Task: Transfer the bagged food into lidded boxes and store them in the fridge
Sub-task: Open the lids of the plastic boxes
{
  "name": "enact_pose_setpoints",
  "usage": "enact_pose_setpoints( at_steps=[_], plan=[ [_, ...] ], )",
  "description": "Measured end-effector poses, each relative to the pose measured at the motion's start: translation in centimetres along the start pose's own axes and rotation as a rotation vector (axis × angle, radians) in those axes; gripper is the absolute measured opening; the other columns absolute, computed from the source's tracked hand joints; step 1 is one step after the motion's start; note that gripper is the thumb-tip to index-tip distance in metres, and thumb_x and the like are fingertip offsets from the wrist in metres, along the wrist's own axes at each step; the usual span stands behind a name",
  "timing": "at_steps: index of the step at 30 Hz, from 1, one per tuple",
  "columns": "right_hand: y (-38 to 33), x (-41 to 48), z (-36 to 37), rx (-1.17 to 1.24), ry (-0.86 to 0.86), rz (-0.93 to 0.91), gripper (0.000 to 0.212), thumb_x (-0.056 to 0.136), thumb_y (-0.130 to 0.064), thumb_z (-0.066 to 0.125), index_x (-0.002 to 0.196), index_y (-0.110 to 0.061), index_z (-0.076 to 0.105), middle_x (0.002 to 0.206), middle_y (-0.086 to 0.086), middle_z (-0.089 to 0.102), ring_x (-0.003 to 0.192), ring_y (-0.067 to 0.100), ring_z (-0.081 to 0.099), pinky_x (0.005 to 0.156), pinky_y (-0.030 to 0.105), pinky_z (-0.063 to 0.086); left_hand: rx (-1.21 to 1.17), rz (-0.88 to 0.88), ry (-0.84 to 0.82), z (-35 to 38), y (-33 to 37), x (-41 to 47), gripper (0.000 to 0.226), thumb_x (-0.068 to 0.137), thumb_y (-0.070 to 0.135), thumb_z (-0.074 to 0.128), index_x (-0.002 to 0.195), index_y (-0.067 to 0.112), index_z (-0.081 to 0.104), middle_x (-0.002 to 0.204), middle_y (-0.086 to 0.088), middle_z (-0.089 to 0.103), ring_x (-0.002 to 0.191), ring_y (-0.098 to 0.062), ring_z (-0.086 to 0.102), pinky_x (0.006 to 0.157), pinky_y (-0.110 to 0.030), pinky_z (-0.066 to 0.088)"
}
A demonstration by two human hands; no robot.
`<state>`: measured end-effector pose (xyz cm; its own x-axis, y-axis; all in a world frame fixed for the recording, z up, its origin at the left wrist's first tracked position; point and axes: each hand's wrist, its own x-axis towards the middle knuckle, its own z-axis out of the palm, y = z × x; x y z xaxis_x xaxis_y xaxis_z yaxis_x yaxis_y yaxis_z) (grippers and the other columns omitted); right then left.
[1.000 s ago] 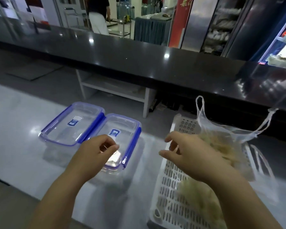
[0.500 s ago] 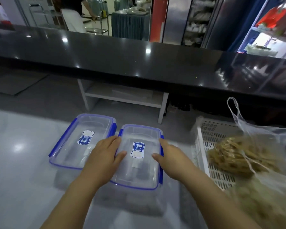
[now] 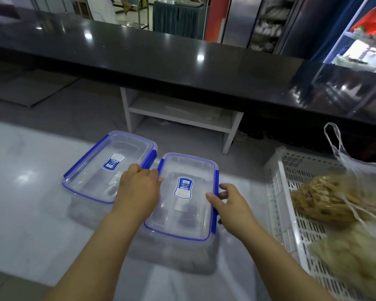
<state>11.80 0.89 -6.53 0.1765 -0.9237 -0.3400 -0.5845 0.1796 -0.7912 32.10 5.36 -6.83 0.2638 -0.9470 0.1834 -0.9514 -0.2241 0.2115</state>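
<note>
Two clear lidded boxes with blue clips stand side by side on the pale counter: the left box (image 3: pixel 100 168) and the right box (image 3: pixel 189 211), both with lids on. My left hand (image 3: pixel 139 187) rests curled on the right box's left edge, fingers at its left clip. My right hand (image 3: pixel 230 205) holds the right edge, thumb on the lid and fingers at the right blue clip. In a white slotted basket (image 3: pixel 287 198) on the right lie a clear bag of brownish strips (image 3: pixel 326 198) and a bag of pale food (image 3: pixel 356 257).
A long black counter (image 3: pixel 182 61) runs across behind the work surface, with a white low shelf (image 3: pixel 178 114) under it. An open lit fridge (image 3: pixel 360 46) is at the far right. A person stands far behind at the top left.
Both hands have come from above the basket and box onto the right box's sides. Since half a second ago the left hand has curled at the left clip, the right at the right clip.
</note>
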Motion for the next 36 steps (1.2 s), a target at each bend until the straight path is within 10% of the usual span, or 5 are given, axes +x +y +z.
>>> enact_pose_setpoints(
  at_steps=[7,12,22,28,36],
  plan=[
    [2.2,-0.7,-0.6,0.259,0.048,0.065,0.033,0.096,-0.036,0.049,0.125,-0.019,0.050,0.099,0.002,0.065,0.082,0.016,0.067,0.066,0.029,0.056,-0.531,-0.224,-0.168,0.4,1.6,-1.1,0.036,0.098,0.037,0.042,0.129,0.021,0.049,0.103,0.003,0.061,0.088,-0.015,0.058,0.074,-0.029,0.047],
    [2.6,-0.6,-0.1,0.275,0.185,0.022,0.023,0.100,-0.027,0.042,0.103,-0.016,0.061,0.093,0.001,0.068,0.082,0.020,0.065,0.072,0.033,0.054,-0.813,-0.350,-0.163,1.4,2.2,-1.4,0.022,0.098,0.034,0.042,0.110,0.024,0.058,0.090,0.007,0.063,0.077,-0.004,0.058,0.063,-0.022,0.044],
    [4.0,0.0,-0.5,0.017,0.254,0.106,0.034,0.099,-0.012,0.032,0.067,-0.011,0.046,0.067,0.004,0.053,0.056,0.018,0.048,0.053,0.029,0.045,-0.677,-0.456,-0.231,3.1,0.7,-1.2,0.034,0.099,0.021,0.037,0.083,0.004,0.062,0.081,-0.013,0.065,0.081,-0.033,0.062,0.078,-0.043,0.051],
    [3.3,-0.6,-1.1,-0.120,0.331,0.035,0.033,0.098,-0.019,0.044,0.129,-0.013,0.053,0.126,0.007,0.054,0.102,0.019,0.056,0.086,0.029,0.043,-0.824,-0.385,-0.163,3.3,1.0,-2.5,0.033,0.092,0.017,0.055,0.125,0.023,0.057,0.118,0.005,0.058,0.102,-0.012,0.057,0.086,-0.030,0.046],
    [2.3,-2.9,-1.2,-0.067,0.125,-0.051,0.021,0.086,-0.039,0.063,0.085,-0.019,0.064,0.076,-0.007,0.064,0.067,0.009,0.060,0.059,0.023,0.047,-0.874,-0.297,-0.127,1.1,1.6,-2.9,0.017,0.096,0.025,0.048,0.092,0.034,0.062,0.088,0.014,0.065,0.082,-0.005,0.062,0.066,-0.022,0.049]
  ],
)
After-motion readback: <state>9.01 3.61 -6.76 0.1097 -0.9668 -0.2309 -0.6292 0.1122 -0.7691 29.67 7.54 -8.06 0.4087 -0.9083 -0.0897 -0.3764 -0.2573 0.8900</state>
